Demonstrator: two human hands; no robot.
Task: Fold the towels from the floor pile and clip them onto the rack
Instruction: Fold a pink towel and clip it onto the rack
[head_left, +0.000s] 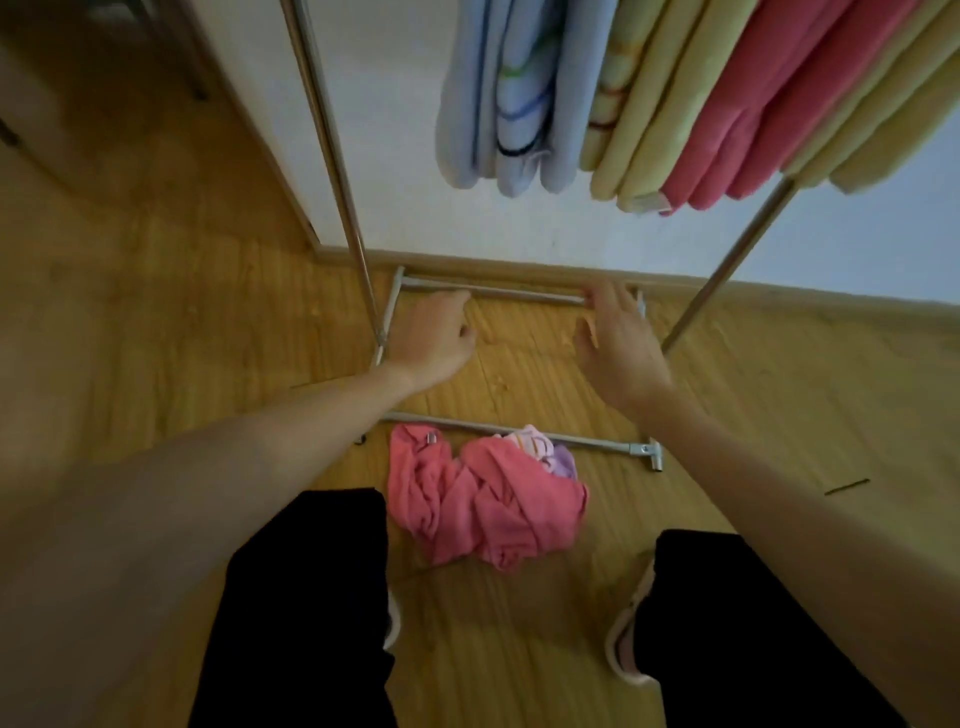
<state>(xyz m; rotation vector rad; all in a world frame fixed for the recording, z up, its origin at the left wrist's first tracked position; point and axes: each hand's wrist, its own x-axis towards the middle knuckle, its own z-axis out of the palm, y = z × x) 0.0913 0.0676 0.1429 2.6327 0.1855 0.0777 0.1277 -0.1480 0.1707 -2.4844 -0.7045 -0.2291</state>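
Two bare arms reach out over a wood floor (156, 312), and neither hand has anything in it. Starting at the left: a metal rack (332, 156) with its left upright slanting down along the white wall (405, 130) to a base of thin floor bars. The left hand (434, 338) hangs in front of that corner with its fingers curled under loosely, holding nothing; the view is blurry here, so I can't say if the knuckles actually touch the back bar (498, 292) or just line up with it.

Down between the person's black trouser legs (311, 597) sits the floor pile (483, 499): a crumpled pink towel, with a small lilac and pale pink piece (550, 452) tucked at its far right edge. The pile lies right up against the front bar (597, 441) of the rack base, and a little metal clip (431, 438) sits on the pink cloth near the top left.

Up top, folded towels already hang from the rack in a row: light blue ones (519, 104), then yellow ones (639, 130), then pink ones (748, 119), then more yellow at the far right edge.

The right hand (618, 338) is spread flat, fingers straight and pointing toward the back bar's right end, gripping nothing. The right upright (727, 270) slants just beside it.
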